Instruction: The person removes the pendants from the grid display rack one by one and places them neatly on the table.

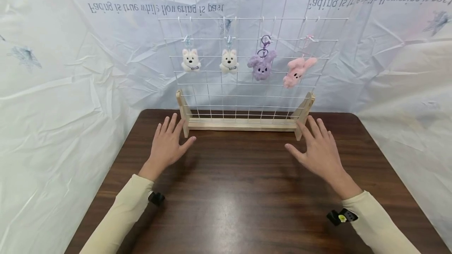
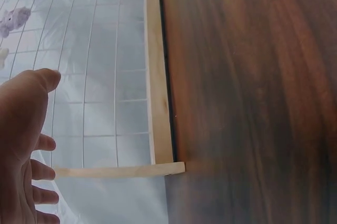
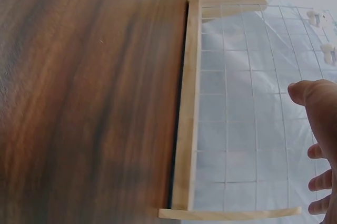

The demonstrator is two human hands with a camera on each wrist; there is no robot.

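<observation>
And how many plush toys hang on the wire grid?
4, left to right in the head view: a white toy, another white toy, a purple toy, a pink toy. None seems hidden.

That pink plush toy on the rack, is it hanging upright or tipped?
Tipped. In the head view, the pink plush toy slants, its ears toward the upper right, its body toward the lower left.

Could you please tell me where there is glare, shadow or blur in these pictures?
Head view: pale glare low on the table, soft shadows near the left hand and right hand; left wrist view: haze, the purple toy indistinct; right wrist view: the white toys blurred, their corner washed out.
</observation>
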